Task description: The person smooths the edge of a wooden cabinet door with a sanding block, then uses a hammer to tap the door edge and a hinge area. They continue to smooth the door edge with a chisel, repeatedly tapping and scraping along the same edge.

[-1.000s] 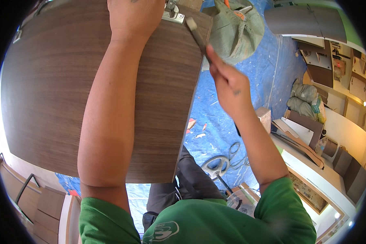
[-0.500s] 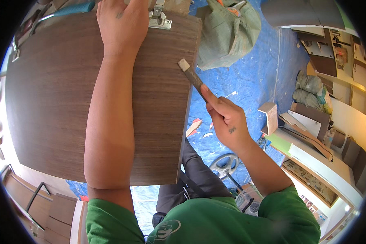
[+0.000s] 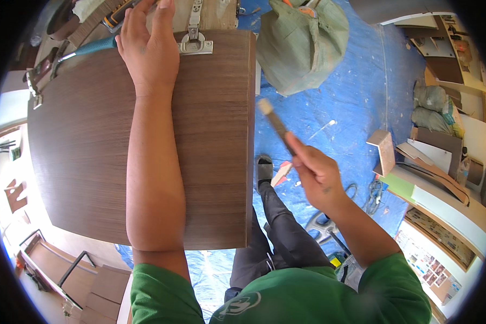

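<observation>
Head view: the right hand is clamped around the near end of a flat brown strip, with one digit extended along it. The strip projects from this grip away from the body and to the left, ending in a pale tip. The tip is positioned just beside the right edge of the wood-grain panel and shows a narrow gap from it.

The left hand lies back up at the far edge of the panel, with its fingers extended and slightly spread. Its underside is hidden; whether it grips anything cannot be determined. The left forearm crosses the panel toward the body.

Immediately right of the left hand, a metal hinge is mounted at the panel's far edge. A second hinge is located well to the left of that hand. A teal handle lies directly left of the left hand.

Beyond the right grip, a green sack rests on blue sheeting. Right of the grip stands an angled board piece.
</observation>
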Motion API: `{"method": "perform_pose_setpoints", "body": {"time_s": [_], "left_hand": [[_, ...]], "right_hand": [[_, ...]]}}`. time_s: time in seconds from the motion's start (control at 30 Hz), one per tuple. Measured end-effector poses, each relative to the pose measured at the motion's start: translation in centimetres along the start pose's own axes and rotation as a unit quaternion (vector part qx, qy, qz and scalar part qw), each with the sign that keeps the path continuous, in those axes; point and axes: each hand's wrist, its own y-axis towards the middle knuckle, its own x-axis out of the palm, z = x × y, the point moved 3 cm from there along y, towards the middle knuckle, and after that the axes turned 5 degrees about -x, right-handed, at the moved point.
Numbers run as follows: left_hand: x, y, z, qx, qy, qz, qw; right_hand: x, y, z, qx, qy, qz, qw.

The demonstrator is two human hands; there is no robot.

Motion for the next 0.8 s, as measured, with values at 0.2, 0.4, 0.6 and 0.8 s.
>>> {"method": "perform_pose_setpoints", "body": {"time_s": [0.2,0.4,0.6,0.8], "left_hand": [[0.1,-3.6,-0.7,0.226,0.402,-0.034,0.887],[3.3,-11.6,3.5,0.241,0.405,-0.275,0.838],[2.4,-20.6,6.3,0.253,0.343,-0.610,0.668],[-0.8,-15.1,5.7,0.246,0.416,-0.459,0.746]], "right_hand": [[-1.9,-5.1,5.9,0.207,0.126,0.051,0.969],[-1.8,-10.6,10.4,0.261,0.140,0.042,0.954],[-1.9,-12.5,12.3,0.282,0.127,0.053,0.950],[-3.0,-12.0,10.9,0.328,0.172,0.066,0.926]]}}
